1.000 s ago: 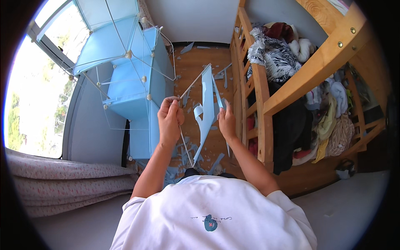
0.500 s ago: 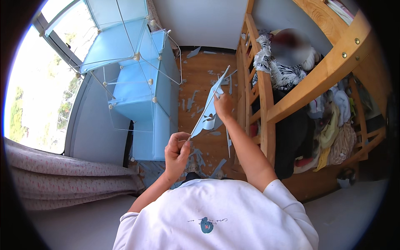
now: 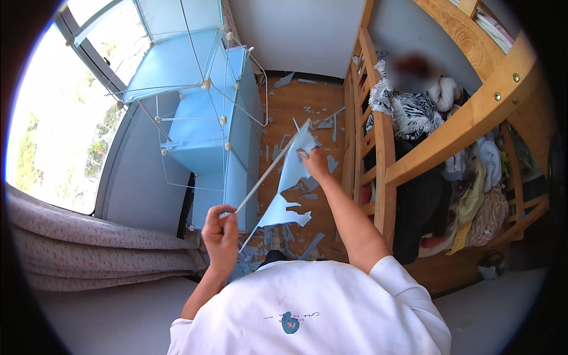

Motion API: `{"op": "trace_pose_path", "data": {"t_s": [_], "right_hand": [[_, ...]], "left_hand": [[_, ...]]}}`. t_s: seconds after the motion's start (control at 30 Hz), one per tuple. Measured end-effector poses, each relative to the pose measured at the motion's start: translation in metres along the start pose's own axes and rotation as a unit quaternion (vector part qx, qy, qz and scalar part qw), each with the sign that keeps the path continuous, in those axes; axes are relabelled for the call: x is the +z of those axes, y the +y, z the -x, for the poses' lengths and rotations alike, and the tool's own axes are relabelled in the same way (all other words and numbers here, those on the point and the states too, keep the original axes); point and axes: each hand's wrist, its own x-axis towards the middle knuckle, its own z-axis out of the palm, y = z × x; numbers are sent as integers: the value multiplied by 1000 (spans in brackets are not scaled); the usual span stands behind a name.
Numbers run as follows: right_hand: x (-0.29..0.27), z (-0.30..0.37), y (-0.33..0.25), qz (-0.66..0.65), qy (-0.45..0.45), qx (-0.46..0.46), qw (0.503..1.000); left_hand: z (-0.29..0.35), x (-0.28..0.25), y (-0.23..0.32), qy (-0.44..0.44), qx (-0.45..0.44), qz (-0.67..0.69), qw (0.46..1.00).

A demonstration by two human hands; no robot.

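Note:
My left hand [image 3: 220, 234] is closed round the lower end of a thin white rod [image 3: 260, 182], which slants up and away to the right. Pinched in my right hand [image 3: 314, 163] is a torn light-blue sheet [image 3: 292, 173], ragged on its right side. A narrow strip of the sheet runs down toward my left wrist. Rod and sheet come close at the far end, where I cannot tell if they are joined; nearer me a gap lies between them. Both are held above the floor.
Light-blue panel shelving [image 3: 198, 127] with thin rods and round connectors stands at left, beside a window [image 3: 56, 124] and curtain [image 3: 100, 248]. Blue scraps litter the wooden floor [image 3: 290, 97]. A wooden bunk bed [image 3: 386, 171] with clothes and fringed zebra-patterned cloth [image 3: 411, 112] stands at right.
My left hand has moved left and nearer me with the rod. A gap has opened between rod and sheet, and the sheet hangs more spread out below my right hand.

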Motion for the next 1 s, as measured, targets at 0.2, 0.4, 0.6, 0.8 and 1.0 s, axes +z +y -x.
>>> {"op": "trace_pose_path", "data": {"t_s": [0.2,0.4,0.6,0.8,1.0], "right_hand": [[-21,-7,51,-150,125,109,975],[-27,-7,22,-55,40,145,987],[-34,-1,18,-270,88,137,949],[-49,6,-33,-395,22,73,915],[-58,17,-67,-416,-30,-27,909]], "left_hand": [[-25,-80,-10,83,20,191,978],[-32,-71,-24,53,-138,91,985],[-33,-89,-45,-86,-241,-6,967],[-60,-79,-57,-233,-313,-102,915],[-100,-42,-76,-105,-263,-22,959]]}}
